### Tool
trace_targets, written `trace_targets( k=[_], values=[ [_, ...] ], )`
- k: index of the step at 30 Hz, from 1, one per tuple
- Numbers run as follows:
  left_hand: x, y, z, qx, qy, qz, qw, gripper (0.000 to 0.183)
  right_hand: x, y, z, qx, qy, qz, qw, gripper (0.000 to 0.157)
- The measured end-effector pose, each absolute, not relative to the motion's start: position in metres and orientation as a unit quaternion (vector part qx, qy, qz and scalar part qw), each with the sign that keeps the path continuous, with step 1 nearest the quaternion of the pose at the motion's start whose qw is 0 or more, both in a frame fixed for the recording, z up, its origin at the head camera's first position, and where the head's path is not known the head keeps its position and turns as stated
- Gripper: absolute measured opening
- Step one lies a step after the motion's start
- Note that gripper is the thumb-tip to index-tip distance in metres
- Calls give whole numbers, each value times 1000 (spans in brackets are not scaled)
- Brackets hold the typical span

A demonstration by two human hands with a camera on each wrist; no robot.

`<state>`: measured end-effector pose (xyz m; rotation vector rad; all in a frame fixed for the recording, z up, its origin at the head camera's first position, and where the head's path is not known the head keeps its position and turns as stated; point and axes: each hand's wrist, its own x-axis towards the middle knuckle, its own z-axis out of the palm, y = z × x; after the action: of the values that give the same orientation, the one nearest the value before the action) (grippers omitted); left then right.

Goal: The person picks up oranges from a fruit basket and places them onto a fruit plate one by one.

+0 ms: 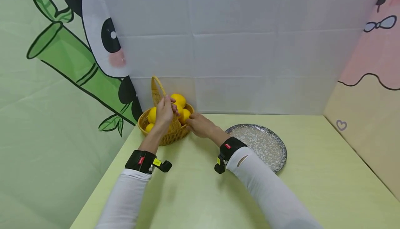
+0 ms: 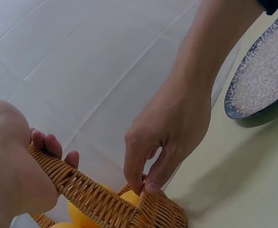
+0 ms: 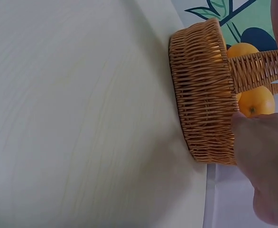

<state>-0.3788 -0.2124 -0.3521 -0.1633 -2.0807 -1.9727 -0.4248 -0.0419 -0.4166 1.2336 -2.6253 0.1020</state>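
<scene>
A wicker basket [image 1: 170,139] stands at the back left of the table, holding several round yellow-orange fruits [image 3: 256,100]. My left hand [image 1: 164,112] grips its arched handle [image 2: 82,187], fingers wrapped round the woven band. At the right side of the basket, my right hand [image 1: 201,125] pinches the rim between thumb and fingers, as the left wrist view shows. In the right wrist view, one fruit lies close beside the right thumb, inside the rim. Part of the fruit is hidden behind the handle and the left hand.
A speckled grey plate with a dark rim [image 1: 283,149] lies on the table right of the basket, partly behind the right forearm. The pale table [image 1: 315,173] meets a white cloth backdrop [image 1: 231,59] behind and printed cloths at both sides.
</scene>
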Motion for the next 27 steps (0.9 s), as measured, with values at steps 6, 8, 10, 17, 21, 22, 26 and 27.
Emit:
trace_targets(
  k=[6,8,10,17,21,22,26,27],
  values=[
    [-376,-209,-354,-60,-696,-703,132,39,-418,-39,-417,426,-893,51,138,22],
    [-374,-209,-355,-69,-696,-702,133,41,-415,-36,-417,429,-890,49,143,22],
    [-371,-209,-355,-78,-702,-695,134,43,-411,-33,-418,436,-887,44,146,22],
    [-361,-210,-357,-100,-722,-671,134,47,-397,-20,-421,453,-878,57,147,20],
    [-355,-212,-358,-103,-742,-649,134,49,-388,-14,-426,476,-859,76,170,15],
    [-353,-213,-358,-102,-745,-645,134,50,-386,-12,-427,483,-854,80,179,14],
    [-347,-219,-360,-102,-761,-626,139,54,-376,-9,-431,499,-837,99,201,12],
    [-345,-220,-361,-102,-764,-621,141,56,-372,-9,-431,499,-836,104,202,12]
  ],
)
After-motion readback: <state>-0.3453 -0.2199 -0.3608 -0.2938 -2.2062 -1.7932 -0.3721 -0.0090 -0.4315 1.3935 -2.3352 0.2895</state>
